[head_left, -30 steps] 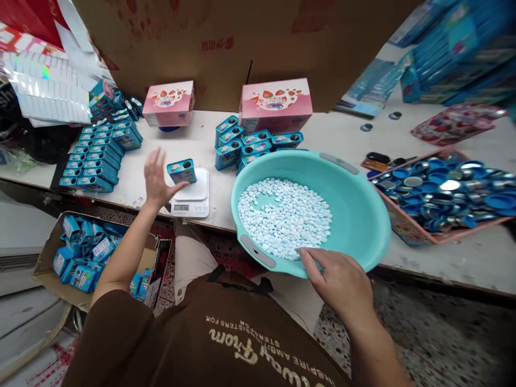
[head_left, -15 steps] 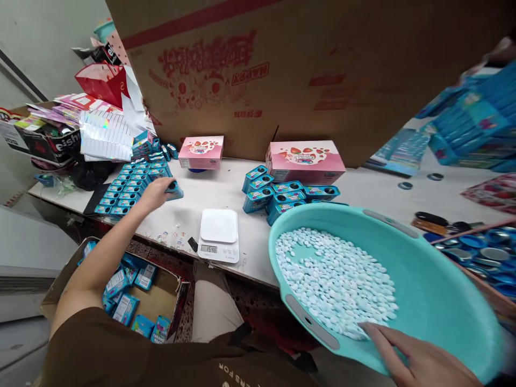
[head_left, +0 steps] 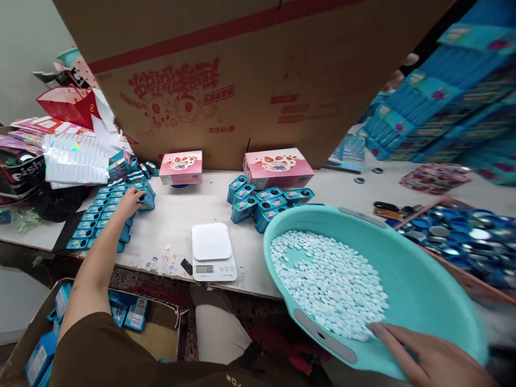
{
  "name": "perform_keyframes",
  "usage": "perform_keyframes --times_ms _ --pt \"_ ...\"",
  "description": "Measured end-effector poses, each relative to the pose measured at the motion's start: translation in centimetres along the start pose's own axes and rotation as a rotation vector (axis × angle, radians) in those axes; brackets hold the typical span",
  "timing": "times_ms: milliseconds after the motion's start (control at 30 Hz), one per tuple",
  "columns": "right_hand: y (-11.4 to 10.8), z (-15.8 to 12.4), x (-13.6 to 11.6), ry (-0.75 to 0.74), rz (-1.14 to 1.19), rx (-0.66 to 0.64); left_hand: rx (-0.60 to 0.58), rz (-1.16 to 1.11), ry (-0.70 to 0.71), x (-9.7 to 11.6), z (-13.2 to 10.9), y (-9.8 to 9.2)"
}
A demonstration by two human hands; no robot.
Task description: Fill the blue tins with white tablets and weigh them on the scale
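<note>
Tin [head_left: 148, 201], blue, printed, one: at the two o'clock corner of the tin block [head_left: 83, 226]. Readings from here on are clocked from the scale [head_left: 212, 242]; tin at ten. Stands upright, body's long axis taken as vertical; mouth up; longer edge of its top roughly nine to three, part hidden by fingers.

Left hand [head_left: 129, 203]: over the tin, fingers curled at its top; whether closed on it or loose, cannot be told. Reach from above probably suits the crowding of its neighbours.

Tin block: close rows, mouths up, likely to save room and leave openings reachable.

Scale: white, on the table [head_left: 161, 226] near its front edge, display apparently at zero; placed between block and bowl, presumably for short reach either way.

Tin cluster [head_left: 268, 205]: upright, between one and two, just beside the bowl.

Bowl [head_left: 423, 290]: turquoise, at three to four, overhanging the table edge. Sweets [head_left: 330, 279], pale, gathered on its scale side, perhaps for easy picking.

Right hand [head_left: 437, 355]: at four, over the bowl's near side, fingertips at the sweets; whether anything is pinched, cannot be told.

Pink boxes [head_left: 279, 161], two: at eleven and one.

Carton [head_left: 242, 107]: at twelve, behind them, possibly a screen.

Lids [head_left: 447, 236]: at three, past the bowl.

Open box [head_left: 159, 333]: at eight, below table level, loose blue tins inside.
</note>
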State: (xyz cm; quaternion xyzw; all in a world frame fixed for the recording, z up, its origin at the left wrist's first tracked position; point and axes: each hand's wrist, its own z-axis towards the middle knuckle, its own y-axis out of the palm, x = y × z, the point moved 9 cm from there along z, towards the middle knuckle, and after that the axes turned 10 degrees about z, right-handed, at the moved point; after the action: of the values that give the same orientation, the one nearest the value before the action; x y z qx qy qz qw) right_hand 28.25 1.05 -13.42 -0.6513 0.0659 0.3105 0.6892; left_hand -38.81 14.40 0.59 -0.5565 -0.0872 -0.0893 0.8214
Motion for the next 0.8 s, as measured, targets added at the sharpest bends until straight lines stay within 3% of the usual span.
perform_keyframes --times_ms 100,200,400,467,567,667,733,800 --pt "-0.6 0.5 -1.0 0.044 -0.024 -0.048 0.156 -0.134 0.05 0.6 0.9 -1.0" --pt "-1.1 0.9 -2.1 0.083 -0.055 -0.046 0.195 -0.127 0.12 5.1 1.7 1.0" --pt "-1.9 1.1 -3.9 0.046 -0.073 0.033 0.001 -0.053 0.207 22.4 1.1 13.3" --pt "-2.2 1.1 -4.4 0.024 -0.067 0.046 -0.09 -0.043 0.113 26.1 0.8 17.1" --pt "-2.7 0.8 -5.1 -0.005 -0.044 0.077 -0.188 -0.079 -0.072 28.4 0.4 20.4" --pt "-3.3 0.4 -5.5 -0.035 -0.023 0.134 -0.191 -0.104 -0.19 28.2 -0.3 19.9" --pt "-3.5 0.2 -5.7 -0.068 -0.008 0.164 -0.115 -0.12 -0.177 28.1 -0.9 17.4" --pt "-3.7 0.2 -5.9 -0.096 0.009 0.182 0.01 -0.143 -0.085 28.6 -1.7 13.6"
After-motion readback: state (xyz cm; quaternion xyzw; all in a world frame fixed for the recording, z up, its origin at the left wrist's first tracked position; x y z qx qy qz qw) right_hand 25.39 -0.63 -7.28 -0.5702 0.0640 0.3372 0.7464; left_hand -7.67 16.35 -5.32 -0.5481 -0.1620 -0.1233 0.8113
